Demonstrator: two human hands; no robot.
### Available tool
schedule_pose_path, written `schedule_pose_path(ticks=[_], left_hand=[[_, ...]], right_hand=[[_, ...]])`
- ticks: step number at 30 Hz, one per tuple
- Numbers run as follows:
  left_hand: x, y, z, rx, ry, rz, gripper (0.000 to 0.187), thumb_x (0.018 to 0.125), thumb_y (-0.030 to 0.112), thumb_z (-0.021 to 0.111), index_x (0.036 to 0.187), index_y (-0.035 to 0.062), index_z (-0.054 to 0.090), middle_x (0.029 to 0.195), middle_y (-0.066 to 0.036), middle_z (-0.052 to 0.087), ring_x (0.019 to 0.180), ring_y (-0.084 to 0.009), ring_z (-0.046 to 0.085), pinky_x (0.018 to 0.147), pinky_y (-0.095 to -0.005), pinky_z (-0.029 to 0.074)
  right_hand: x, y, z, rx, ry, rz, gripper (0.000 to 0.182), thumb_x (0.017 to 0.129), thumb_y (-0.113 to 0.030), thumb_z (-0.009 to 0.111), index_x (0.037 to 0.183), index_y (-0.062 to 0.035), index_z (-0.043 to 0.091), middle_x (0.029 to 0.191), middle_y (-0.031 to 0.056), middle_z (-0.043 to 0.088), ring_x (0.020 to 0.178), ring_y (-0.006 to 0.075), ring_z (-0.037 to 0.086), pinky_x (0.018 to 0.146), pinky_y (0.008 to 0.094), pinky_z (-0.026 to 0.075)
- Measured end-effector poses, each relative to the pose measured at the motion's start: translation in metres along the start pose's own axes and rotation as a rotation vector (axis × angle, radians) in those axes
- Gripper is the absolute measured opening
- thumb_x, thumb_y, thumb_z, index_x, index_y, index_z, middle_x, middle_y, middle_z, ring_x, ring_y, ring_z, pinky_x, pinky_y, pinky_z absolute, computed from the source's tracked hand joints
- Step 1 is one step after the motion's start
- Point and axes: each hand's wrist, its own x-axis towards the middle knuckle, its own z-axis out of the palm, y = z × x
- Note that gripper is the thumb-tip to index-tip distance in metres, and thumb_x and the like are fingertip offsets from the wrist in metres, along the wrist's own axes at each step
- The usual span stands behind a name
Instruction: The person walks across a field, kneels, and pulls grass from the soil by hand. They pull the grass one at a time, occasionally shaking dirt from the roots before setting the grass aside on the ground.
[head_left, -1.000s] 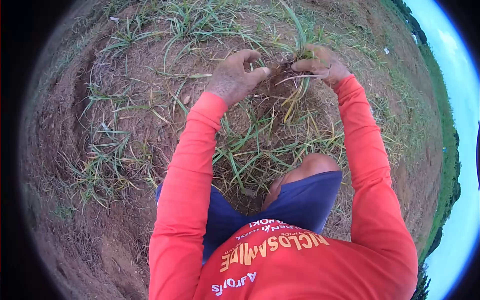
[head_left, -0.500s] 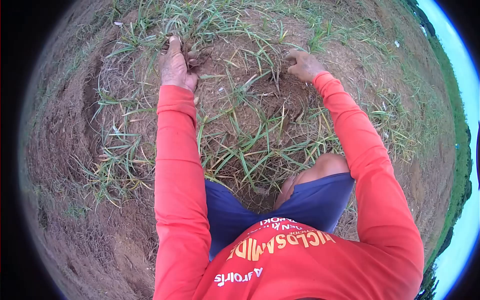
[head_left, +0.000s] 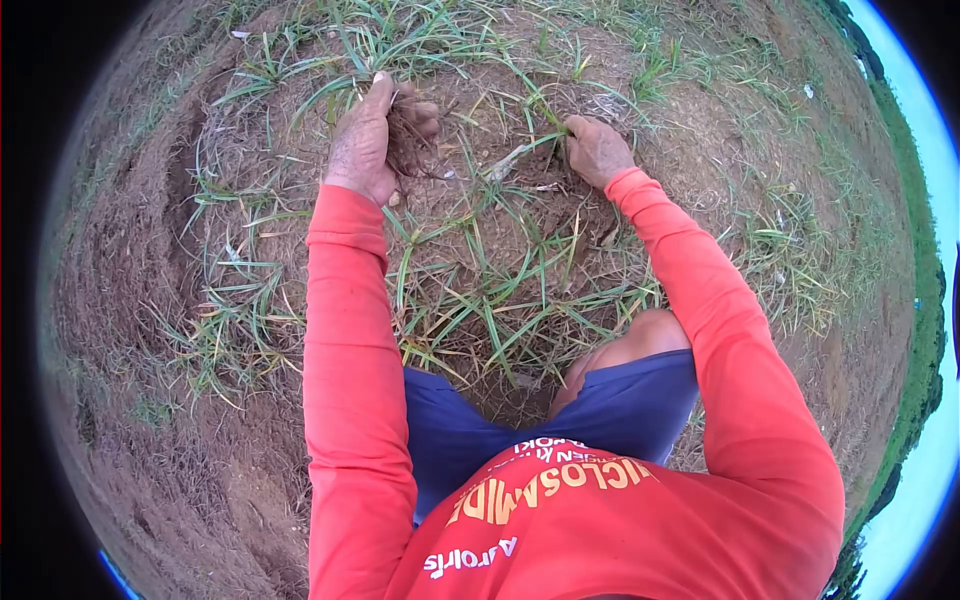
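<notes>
My left hand (head_left: pixel 368 145) is closed around a pulled clump of grass (head_left: pixel 412 135). Brown roots and soil hang between the thumb and fingers, and green blades stick out past the thumb. To the right, my right hand (head_left: pixel 598 152) is low at the ground, its fingers pinched at the base of a grass tuft (head_left: pixel 546 112); the fingertips are partly hidden. Beside that hand lies a pale, flat, narrow piece (head_left: pixel 507 163) whose kind I cannot make out. Loosened dark soil (head_left: pixel 575 205) shows just below the right hand.
More grass tufts (head_left: pixel 495 310) grow between my arms and knees, and others (head_left: pixel 235 330) stand left of my left sleeve. A furrow edge (head_left: pixel 185 190) runs along the left. Bare brown soil (head_left: pixel 130 420) spreads beyond it, with dry straw about.
My left hand has turned and shifted slightly right, showing more of the rooty clump. My right hand has moved a little left and down, against the tuft. The pale flat piece now shows.
</notes>
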Motion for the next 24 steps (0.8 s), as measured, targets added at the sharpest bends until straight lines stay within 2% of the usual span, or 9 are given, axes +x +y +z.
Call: schedule_pose_path(ticks=[1,4,5,10,11,14,20,21,24], left_hand=[[0.001,-0.001,0.000,0.056,-0.019,0.011,0.039,0.105,0.046,0.056,0.110,0.0086,0.065,0.088,-0.005,0.072,0.081,-0.0206,0.071,0.071,-0.0357,0.058],[0.000,0.001,0.001,0.082,-0.055,-0.055,0.040,0.106,0.047,0.055,0.115,0.0088,0.064,0.092,-0.006,0.073,0.084,-0.0203,0.072,0.070,-0.0365,0.058],[-0.002,0.004,0.002,0.089,-0.068,-0.055,0.040,0.106,0.046,0.055,0.115,0.0087,0.064,0.092,-0.007,0.073,0.084,-0.0201,0.072,0.069,-0.0363,0.058],[-0.006,0.002,-0.003,0.110,-0.083,-0.060,0.039,0.105,0.045,0.058,0.117,0.0083,0.065,0.094,-0.007,0.073,0.082,-0.0189,0.072,0.068,-0.0341,0.058],[-0.005,0.002,-0.006,0.081,-0.101,-0.031,0.038,0.103,0.044,0.062,0.116,0.0075,0.065,0.094,-0.007,0.073,0.081,-0.0177,0.071,0.066,-0.0323,0.057],[-0.004,0.006,-0.012,0.138,-0.103,-0.013,0.037,0.102,0.041,0.066,0.115,0.0067,0.065,0.094,-0.006,0.072,0.081,-0.0163,0.071,0.067,-0.0314,0.058],[0.004,0.003,-0.014,0.105,-0.101,0.033,0.035,0.099,0.038,0.070,0.114,0.0062,0.067,0.093,-0.006,0.072,0.081,-0.0152,0.071,0.071,-0.0295,0.060],[0.004,0.003,-0.014,0.103,-0.094,0.029,0.034,0.099,0.036,0.071,0.113,0.0060,0.067,0.093,-0.006,0.072,0.081,-0.0153,0.071,0.072,-0.0294,0.060],[0.004,0.003,-0.010,0.097,-0.085,0.024,0.032,0.097,0.033,0.073,0.112,0.0052,0.068,0.093,-0.006,0.072,0.081,-0.0155,0.071,0.073,-0.0291,0.060]], right_hand=[[-0.005,-0.011,-0.005,-0.072,0.011,0.024,0.013,0.093,-0.017,0.059,0.102,-0.0089,0.065,0.105,0.0180,0.068,0.100,0.0411,0.068,0.086,0.0516,0.055],[-0.003,-0.013,-0.008,-0.239,-0.069,-0.064,0.015,0.091,-0.014,0.058,0.104,-0.0095,0.065,0.105,0.0169,0.070,0.098,0.0395,0.069,0.083,0.0513,0.056],[-0.001,-0.012,-0.008,-0.298,-0.059,-0.123,0.016,0.089,-0.012,0.058,0.103,-0.0073,0.063,0.101,0.0189,0.071,0.094,0.0392,0.071,0.080,0.0516,0.057],[-0.002,-0.018,-0.013,-0.359,-0.120,-0.094,0.012,0.089,-0.013,0.059,0.097,-0.0043,0.061,0.095,0.0221,0.072,0.085,0.0424,0.072,0.075,0.0537,0.057],[-0.003,-0.017,-0.015,-0.362,-0.120,-0.097,0.012,0.089,-0.013,0.059,0.096,-0.0040,0.061,0.094,0.0224,0.072,0.083,0.0432,0.072,0.074,0.0543,0.057],[-0.007,-0.012,-0.023,-0.326,-0.041,-0.120,0.012,0.090,-0.014,0.059,0.095,-0.0037,0.061,0.092,0.0240,0.072,0.085,0.0448,0.071,0.074,0.0546,0.056],[0.000,-0.007,-0.083,-0.153,-0.089,-0.017,0.020,0.092,-0.021,0.064,0.099,-0.0022,0.064,0.093,0.0276,0.070,0.090,0.0452,0.069,0.078,0.0547,0.053],[0.000,-0.005,-0.099,-0.073,-0.019,-0.074,0.027,0.092,-0.027,0.068,0.104,-0.0030,0.066,0.090,0.0236,0.071,0.087,0.0415,0.071,0.078,0.0530,0.053],[0.002,-0.021,-0.158,0.138,-0.080,0.061,0.030,0.092,-0.029,0.070,0.105,-0.0023,0.068,0.084,0.0204,0.071,0.081,0.0359,0.072,0.075,0.0481,0.055]])
